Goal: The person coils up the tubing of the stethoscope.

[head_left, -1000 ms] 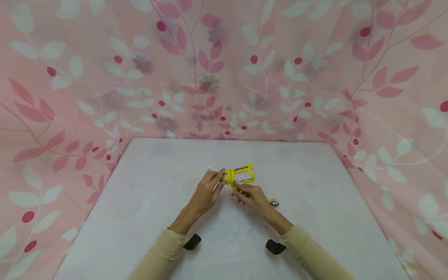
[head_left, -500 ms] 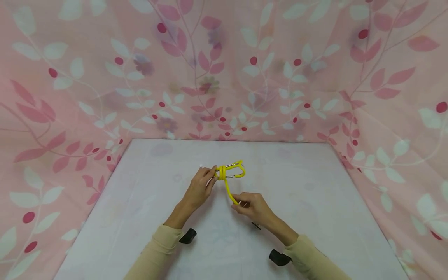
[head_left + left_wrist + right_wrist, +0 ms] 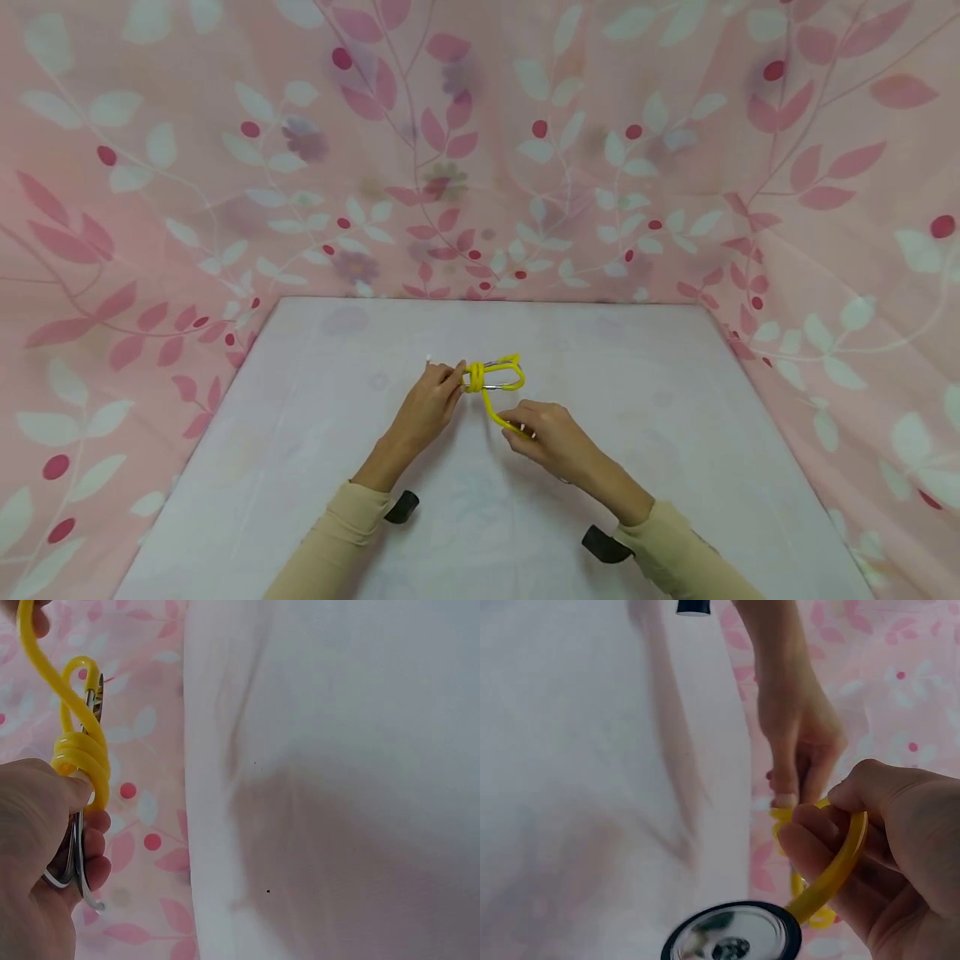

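A stethoscope with yellow tubing [image 3: 476, 377] is held up over the table, its tubing wound in several turns around its own folded length. My left hand [image 3: 426, 408] grips the bundle at the metal ear tubes [image 3: 79, 851], thumb pressed against the coils [image 3: 81, 754]. A white eartip [image 3: 428, 358] pokes out past that hand. Between its thumb and fingers, my right hand [image 3: 551, 435] holds the loose tubing [image 3: 838, 870] that runs off the coils. The round chest piece [image 3: 735, 934] hangs at the end of this tail, nearly hidden behind the right hand in the head view.
The white-covered table [image 3: 360, 333] lies beneath both hands. Pink leaf-patterned cloth [image 3: 480, 150] surrounds it at the back and sides. Black wrist-worn pieces [image 3: 606, 544] project inward by both sleeves.
My right hand has drawn the tubing tail out from the coils, toward me and rightward. The chest piece has swung under the right wrist. My left hand has shifted slightly left with the bundle.
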Action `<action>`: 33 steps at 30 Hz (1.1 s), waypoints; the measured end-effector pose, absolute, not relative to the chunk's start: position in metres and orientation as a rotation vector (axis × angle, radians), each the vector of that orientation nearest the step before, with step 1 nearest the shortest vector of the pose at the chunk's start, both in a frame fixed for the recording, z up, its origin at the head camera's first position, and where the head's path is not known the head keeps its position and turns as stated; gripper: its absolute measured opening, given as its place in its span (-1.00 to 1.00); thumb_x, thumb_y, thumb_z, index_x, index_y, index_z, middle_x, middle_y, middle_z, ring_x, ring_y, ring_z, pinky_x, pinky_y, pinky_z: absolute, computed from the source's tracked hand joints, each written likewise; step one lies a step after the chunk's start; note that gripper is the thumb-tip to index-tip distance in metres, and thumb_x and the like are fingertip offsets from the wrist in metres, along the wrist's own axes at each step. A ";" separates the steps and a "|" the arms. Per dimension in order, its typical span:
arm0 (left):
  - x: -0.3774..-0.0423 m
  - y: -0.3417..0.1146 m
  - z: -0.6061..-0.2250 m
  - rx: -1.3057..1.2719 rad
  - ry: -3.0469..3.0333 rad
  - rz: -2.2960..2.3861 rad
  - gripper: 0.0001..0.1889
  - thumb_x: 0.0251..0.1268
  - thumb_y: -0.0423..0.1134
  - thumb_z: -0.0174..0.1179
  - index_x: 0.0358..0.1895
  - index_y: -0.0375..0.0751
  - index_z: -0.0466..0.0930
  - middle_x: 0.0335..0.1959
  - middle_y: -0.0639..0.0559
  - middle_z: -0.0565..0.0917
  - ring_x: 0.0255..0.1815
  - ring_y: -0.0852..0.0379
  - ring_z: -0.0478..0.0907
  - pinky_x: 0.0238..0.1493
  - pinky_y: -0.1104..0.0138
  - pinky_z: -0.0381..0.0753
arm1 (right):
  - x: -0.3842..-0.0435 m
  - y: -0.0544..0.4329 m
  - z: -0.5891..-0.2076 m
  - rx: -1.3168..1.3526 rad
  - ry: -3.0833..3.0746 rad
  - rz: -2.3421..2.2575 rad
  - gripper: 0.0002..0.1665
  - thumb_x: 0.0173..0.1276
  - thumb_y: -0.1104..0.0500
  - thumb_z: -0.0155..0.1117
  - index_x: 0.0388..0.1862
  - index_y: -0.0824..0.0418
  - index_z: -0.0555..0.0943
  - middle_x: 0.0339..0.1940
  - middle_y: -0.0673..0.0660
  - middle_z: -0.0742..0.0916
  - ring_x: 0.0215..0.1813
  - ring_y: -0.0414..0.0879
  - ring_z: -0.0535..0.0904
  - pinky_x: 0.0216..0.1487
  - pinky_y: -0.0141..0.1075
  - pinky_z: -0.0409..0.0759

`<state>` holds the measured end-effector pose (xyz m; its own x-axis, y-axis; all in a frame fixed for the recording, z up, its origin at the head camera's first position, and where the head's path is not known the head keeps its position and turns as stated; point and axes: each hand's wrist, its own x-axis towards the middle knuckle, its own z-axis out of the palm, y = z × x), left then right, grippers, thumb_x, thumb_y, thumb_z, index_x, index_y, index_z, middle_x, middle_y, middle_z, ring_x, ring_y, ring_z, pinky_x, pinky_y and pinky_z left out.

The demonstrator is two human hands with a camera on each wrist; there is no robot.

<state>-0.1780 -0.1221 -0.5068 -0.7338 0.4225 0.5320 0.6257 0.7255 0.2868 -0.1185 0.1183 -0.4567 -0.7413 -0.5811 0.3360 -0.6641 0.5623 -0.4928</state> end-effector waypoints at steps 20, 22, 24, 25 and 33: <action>-0.160 -0.114 -0.499 -0.931 -2.602 -0.579 -0.55 0.28 -0.34 0.29 0.24 -0.31 0.55 -0.19 -0.06 0.62 -0.23 0.13 0.50 0.19 0.12 0.58 | -0.162 0.127 -0.434 0.975 -2.301 0.462 -0.73 0.14 0.14 0.52 -0.13 0.02 0.77 -0.37 -0.06 0.72 -0.49 -0.27 0.61 -0.53 -0.45 0.54; -0.157 -0.111 -0.498 -0.953 -2.604 -0.595 -0.54 0.29 -0.33 0.29 0.25 -0.31 0.54 -0.18 -0.06 0.62 -0.23 0.14 0.50 0.17 0.15 0.60 | -0.168 0.130 -0.435 0.966 -2.276 0.465 -0.73 0.12 0.13 0.53 -0.15 0.03 0.77 -0.39 -0.05 0.71 -0.52 -0.26 0.59 -0.54 -0.45 0.53; -0.155 -0.108 -0.498 -0.973 -2.600 -0.605 -0.54 0.30 -0.32 0.28 0.26 -0.31 0.53 -0.17 -0.06 0.62 -0.23 0.14 0.51 0.22 0.11 0.57 | -0.174 0.135 -0.437 0.951 -2.259 0.491 -0.73 0.10 0.11 0.54 -0.18 0.06 0.78 -0.40 -0.03 0.71 -0.53 -0.24 0.59 -0.53 -0.44 0.54; -0.154 -0.107 -0.498 -0.980 -2.599 -0.603 -0.54 0.31 -0.31 0.28 0.27 -0.30 0.52 -0.17 -0.05 0.62 -0.22 0.15 0.51 0.23 0.10 0.56 | -0.176 0.137 -0.437 0.940 -2.256 0.513 -0.72 0.08 0.10 0.55 -0.19 0.07 0.78 -0.41 -0.02 0.71 -0.54 -0.24 0.58 -0.54 -0.44 0.54; -0.151 -0.105 -0.496 -1.052 -2.531 -0.610 -0.55 0.32 -0.29 0.27 0.27 -0.27 0.53 -0.16 -0.03 0.61 -0.19 0.16 0.51 0.13 0.25 0.62 | -0.191 0.153 -0.445 0.878 -2.294 0.666 -0.69 -0.01 0.02 0.58 -0.27 0.09 0.76 -0.45 -0.03 0.70 -0.56 -0.26 0.36 -0.54 -0.47 0.38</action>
